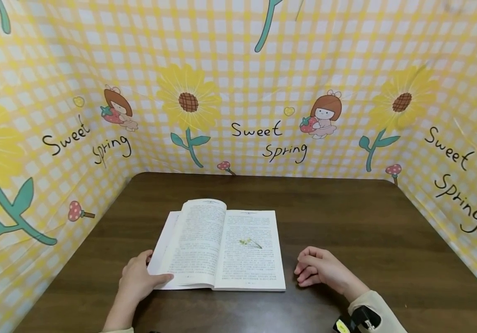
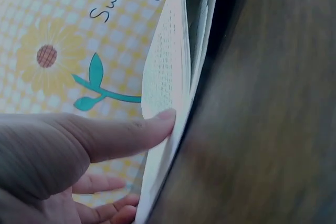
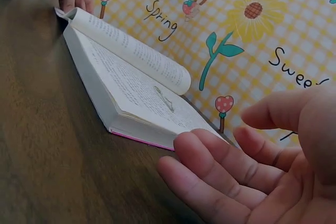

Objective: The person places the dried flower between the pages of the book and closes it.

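Note:
An open book [image 1: 247,268] lies on the table, its left pages [image 1: 197,245] bulging up in a curve near the spine. On its right page rests a small sprig [image 1: 250,243] with a yellow-green head and a thin stem; the right wrist view also shows the sprig [image 3: 164,98]. My left hand [image 1: 136,280] holds the book's left side, thumb [image 2: 152,129] pressed on the page near the lower left corner and fingers at the outer edge. Apart from the book, off its right side, my right hand [image 1: 323,270] has loosely curled fingers [image 3: 210,182] and holds nothing.
The dark brown wooden table [image 1: 326,208] reaches back to a yellow checked cloth [image 1: 247,83] printed with sunflowers, which surrounds it at the back and both sides. A black device [image 1: 365,317] is strapped to my right wrist over a light sleeve [image 1: 382,310].

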A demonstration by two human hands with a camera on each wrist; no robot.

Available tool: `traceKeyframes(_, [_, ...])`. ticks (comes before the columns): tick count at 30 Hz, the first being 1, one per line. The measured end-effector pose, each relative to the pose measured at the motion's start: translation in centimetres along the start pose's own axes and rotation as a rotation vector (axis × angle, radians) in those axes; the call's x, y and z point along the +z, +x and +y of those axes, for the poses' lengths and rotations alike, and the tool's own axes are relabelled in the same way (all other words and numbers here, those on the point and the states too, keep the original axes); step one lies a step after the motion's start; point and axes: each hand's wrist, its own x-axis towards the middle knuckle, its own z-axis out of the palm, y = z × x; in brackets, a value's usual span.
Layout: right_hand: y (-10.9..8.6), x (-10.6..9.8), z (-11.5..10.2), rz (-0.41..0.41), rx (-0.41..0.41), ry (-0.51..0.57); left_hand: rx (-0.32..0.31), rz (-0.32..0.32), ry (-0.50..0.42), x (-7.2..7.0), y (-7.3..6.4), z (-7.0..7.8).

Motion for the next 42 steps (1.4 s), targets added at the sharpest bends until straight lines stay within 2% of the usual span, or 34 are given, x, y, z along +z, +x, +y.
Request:
traceKeyframes(3, [-0.3,-0.2,0.3,0.007,-0.017,0.009,0.007,0.020,0.050,0.0,-0.1,0.5])
traceKeyframes(7, [-0.5,-0.5,0.5,0.027,-0.029,0.011,-0.043,0.013,0.078,-0.1,0.0,1.1])
traceKeyframes(11, [-0.7,-0.9,0.6,0.036,-0.029,0.011,-0.110,-0.023,0.101,-0.4,0.5,1.6])
traceKeyframes(18, [-0.9,-1.4,1.2,0.014,-0.046,0.048,-0.146,-0.132,0.143,-0.8,1.6,1.4])
traceKeyframes(21, [-0.9,-1.4,1.4,-0.001,-0.041,0.061,-0.117,-0.151,0.129,-0.9,1.7,1.0])
traceKeyframes(26, [-0.8,-1.2,1.6,-0.016,-0.028,0.070,-0.042,-0.112,0.077,-1.0,1.2,0.4])
traceKeyframes(30, [-0.6,-1.2,1.7,-0.019,-0.022,0.072,-0.025,-0.072,-0.043,-1.2,0.9,-0.1])
traceKeyframes(34, [-0.7,-1.3,1.6,-0.026,-0.026,0.071,-0.036,-0.044,-0.268,-1.6,0.6,-0.1])
traceKeyframes(37, [-0.8,-1.2,1.5,-0.046,-0.021,0.076,-0.048,-0.009,-0.398,-1.9,0.1,0.3])
traceKeyframes(42, [-1.0,-1.0,1.3,-0.072,-0.012,0.090,-0.064,0.044,-0.502,-1.7,-0.3,0.9])
